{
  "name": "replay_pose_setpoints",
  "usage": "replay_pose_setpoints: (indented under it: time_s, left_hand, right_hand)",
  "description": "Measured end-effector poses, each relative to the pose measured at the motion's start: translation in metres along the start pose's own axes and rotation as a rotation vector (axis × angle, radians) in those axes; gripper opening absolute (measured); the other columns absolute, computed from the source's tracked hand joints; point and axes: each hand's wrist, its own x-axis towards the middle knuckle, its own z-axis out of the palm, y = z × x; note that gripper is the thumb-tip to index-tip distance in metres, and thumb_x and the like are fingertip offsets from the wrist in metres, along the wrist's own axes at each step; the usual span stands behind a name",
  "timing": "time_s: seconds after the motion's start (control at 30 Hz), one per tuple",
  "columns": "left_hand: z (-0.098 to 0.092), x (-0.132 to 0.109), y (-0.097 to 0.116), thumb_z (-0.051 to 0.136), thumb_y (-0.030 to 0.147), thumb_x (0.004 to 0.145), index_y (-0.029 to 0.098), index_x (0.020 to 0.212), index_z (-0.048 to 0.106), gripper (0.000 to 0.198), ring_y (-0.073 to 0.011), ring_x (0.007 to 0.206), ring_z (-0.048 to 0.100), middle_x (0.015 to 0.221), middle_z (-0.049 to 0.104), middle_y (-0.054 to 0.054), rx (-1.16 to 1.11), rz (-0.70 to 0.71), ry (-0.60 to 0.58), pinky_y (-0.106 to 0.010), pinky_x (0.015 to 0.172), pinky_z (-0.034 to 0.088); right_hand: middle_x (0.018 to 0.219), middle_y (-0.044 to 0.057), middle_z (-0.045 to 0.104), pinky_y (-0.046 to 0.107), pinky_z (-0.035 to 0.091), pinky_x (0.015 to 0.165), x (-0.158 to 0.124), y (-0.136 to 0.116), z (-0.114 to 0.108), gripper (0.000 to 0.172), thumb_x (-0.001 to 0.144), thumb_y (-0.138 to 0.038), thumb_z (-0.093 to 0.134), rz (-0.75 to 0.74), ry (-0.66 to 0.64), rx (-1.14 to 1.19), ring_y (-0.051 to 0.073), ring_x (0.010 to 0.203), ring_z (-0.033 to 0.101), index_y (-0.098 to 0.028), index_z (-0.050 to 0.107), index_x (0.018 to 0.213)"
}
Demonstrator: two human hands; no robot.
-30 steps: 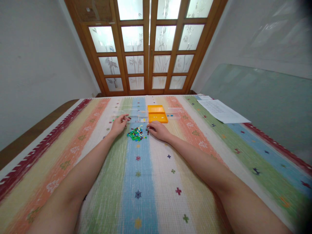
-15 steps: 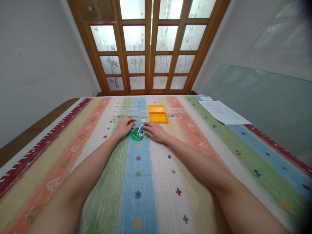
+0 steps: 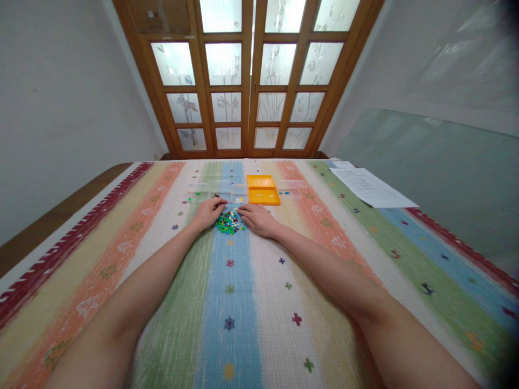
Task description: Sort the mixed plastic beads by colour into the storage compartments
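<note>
A heap of tiny building bricks point(image 3: 229, 222), mostly green, blue and white with some dark ones, lies on the blue stripe of the cloth. At its upper left edge is my left hand point(image 3: 208, 212), with fingers curled and tips close together; anything between them is too small to make out. My right hand point(image 3: 260, 220) rests at the heap's right side, fingers stretched out and slightly apart, tips at its upper right edge. Just beyond stands an open orange case point(image 3: 275, 195) with a few white pieces inside. Clear plastic boxes point(image 3: 290, 183) flank it, holding a few coloured pieces.
The table is covered by a striped cloth point(image 3: 231, 346). Printed paper sheets point(image 3: 371, 186) lie at the back right, near a greenish glass panel point(image 3: 430, 162) by the wall. Wooden doors with glass panes point(image 3: 248, 108) stand behind the table.
My left hand has shifted slightly, its fingertips drawing closer together at the heap's edge. The right fingers have moved only a little. The boxes and case stay where they were.
</note>
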Motion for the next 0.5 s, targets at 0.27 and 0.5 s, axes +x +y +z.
replay_pose_setpoints:
  time_s: [0.27,0.5]
  left_hand:
    - [-0.0001,-0.001,0.0034,0.056,0.03,0.095,0.02,0.113,0.077,0.03,-0.0217,0.088,0.069,0.105,0.078,-0.007,0.007,-0.001,-0.016,-0.033,0.079,0.054]
    - [-0.0062,-0.0005,0.0014,0.055,0.032,0.095,0.02,0.113,0.077,0.031,-0.0217,0.087,0.068,0.104,0.077,-0.007,0.034,-0.004,-0.009,-0.034,0.081,0.052]
  right_hand:
    - [0.152,0.011,0.055,0.05,0.039,0.11,-0.0003,-0.0025,-0.0004,0.043,0.108,-0.034,0.048,0.001,-0.03,-0.015,0.029,0.138,0.051,-0.029,0.055,0.15]
    - [0.152,0.012,0.054,0.05,0.041,0.112,-0.0016,0.0005,0.0001,0.043,0.109,-0.032,0.043,-0.006,0.009,0.004,0.028,0.137,0.052,-0.025,0.055,0.15]
